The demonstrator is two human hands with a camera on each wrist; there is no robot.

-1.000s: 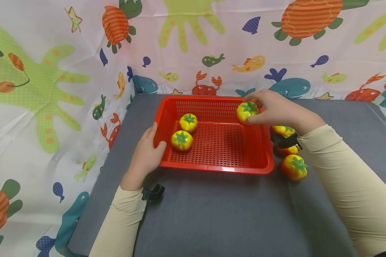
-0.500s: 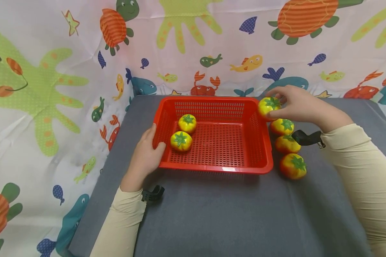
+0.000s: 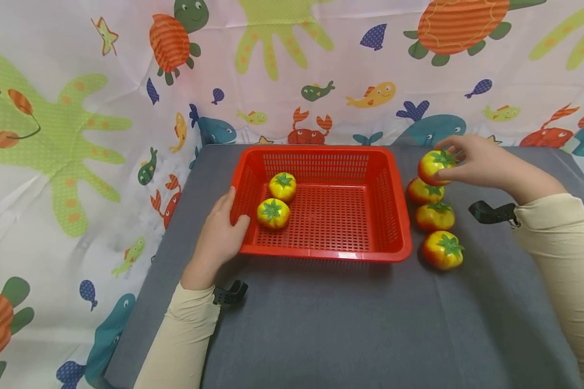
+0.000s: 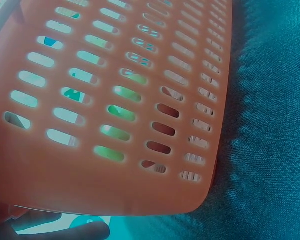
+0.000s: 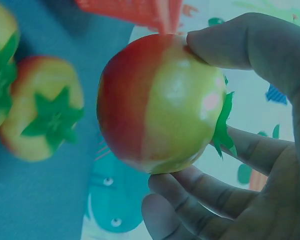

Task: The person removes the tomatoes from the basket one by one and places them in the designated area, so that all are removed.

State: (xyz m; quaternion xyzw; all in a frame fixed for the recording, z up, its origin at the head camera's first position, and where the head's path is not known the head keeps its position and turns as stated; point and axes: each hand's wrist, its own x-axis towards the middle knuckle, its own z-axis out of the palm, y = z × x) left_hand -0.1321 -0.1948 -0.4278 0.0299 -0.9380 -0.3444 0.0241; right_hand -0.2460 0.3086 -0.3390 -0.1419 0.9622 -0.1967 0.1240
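Observation:
My left hand [image 3: 218,232] grips the left rim of a red plastic basket [image 3: 321,254], thumb on the inner side. Its slotted wall [image 4: 90,185] fills much of the left wrist view. Two yellow tomatoes with green star-shaped tops, one farther back [image 3: 283,185] and one nearer [image 3: 273,215], lie at the basket's left end. My right hand [image 3: 489,165] pinches a red-and-yellow tomato [image 5: 160,105] between thumb and fingers, right of the basket. In the head view this tomato overlaps the back one [image 3: 425,191] of a row of tomatoes outside the basket.
The row also has a middle tomato [image 3: 435,218] and a front tomato [image 3: 443,251], close along the basket's right wall. All stand on a grey cloth-covered table [image 3: 331,324]. A sea-animal printed curtain [image 3: 272,108] borders the table at the back and left.
My right hand has carried the held tomato from over the basket's right end out past its right rim, to the row's far end. My left hand keeps its grip on the rim.

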